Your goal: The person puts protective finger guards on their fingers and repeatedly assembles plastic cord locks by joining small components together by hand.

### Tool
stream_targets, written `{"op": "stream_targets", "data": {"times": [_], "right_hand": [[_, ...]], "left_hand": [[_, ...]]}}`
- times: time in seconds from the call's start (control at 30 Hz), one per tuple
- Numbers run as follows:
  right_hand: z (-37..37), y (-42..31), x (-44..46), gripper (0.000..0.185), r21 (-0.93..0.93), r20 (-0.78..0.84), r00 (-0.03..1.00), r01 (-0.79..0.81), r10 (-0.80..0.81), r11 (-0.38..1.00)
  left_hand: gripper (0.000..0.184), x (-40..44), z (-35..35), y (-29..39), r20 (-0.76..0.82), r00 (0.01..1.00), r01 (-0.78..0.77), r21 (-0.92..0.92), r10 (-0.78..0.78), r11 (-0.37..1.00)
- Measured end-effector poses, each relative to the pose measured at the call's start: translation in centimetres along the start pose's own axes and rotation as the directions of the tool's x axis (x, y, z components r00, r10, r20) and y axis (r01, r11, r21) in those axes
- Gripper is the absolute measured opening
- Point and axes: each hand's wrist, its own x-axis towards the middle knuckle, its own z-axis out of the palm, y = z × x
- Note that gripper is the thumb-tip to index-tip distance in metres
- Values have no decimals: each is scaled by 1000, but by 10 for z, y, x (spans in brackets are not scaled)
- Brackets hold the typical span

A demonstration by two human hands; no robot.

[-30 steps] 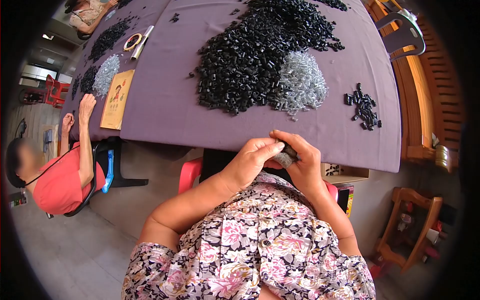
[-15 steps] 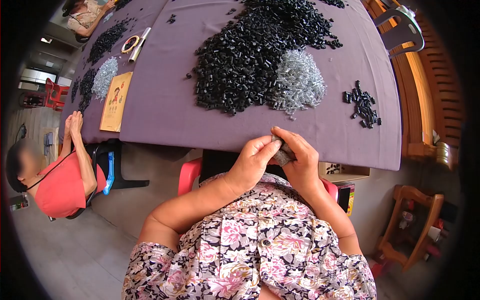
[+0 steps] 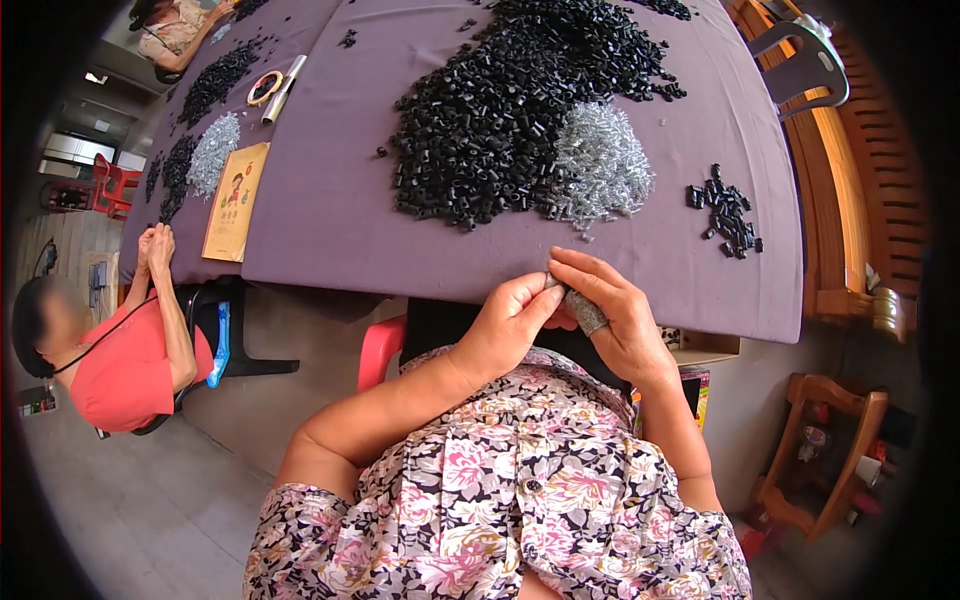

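My left hand and my right hand meet at the table's near edge, just above my lap. Thumb and fingers of the left are pinched together, their tips against the right fingertips. The right fingers are closed too, bent over toward the left. A grey, cloth-like wrap shows around the right thumb area. Whatever small thing the fingertips hold is hidden. Beyond the hands lie a big heap of short black plastic tubes and, against its right side, a pile of clear small springs or pins.
A smaller group of black pieces lies at right on the purple tablecloth. To the left are a yellow booklet, a tape roll and more heaps. A person in red sits left; another person is farther back.
My right hand has turned and shifted slightly right, its fingers lying flatter over the left fingertips. The grey wrap shows farther to the right. The heaps are unchanged.
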Motion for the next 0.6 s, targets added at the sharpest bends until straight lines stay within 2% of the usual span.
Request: {"op": "stream_targets", "data": {"times": [0.13,0.23,0.43,0.53,0.6], "right_hand": [[-1,0,-3,39,88,-75,995,-63,70,994],[-5,-7,-4,37,-8,-90,995,-46,45,999],[-6,-17,-3,27,-87,-58,996,-70,65,994],[-6,-19,-3,25,-104,-23,995,-99,97,990],[-8,-22,-2,24,-55,-21,989,-145,144,988]], "left_hand": [[27,0,-2,12,43,999,-29,219,20,975],[24,-1,-6,20,85,996,7,280,-32,960],[24,1,-18,9,142,979,107,234,-143,966],[22,-1,-16,9,141,976,150,123,-167,981],[20,-1,-15,13,140,974,164,114,-179,980]]}}
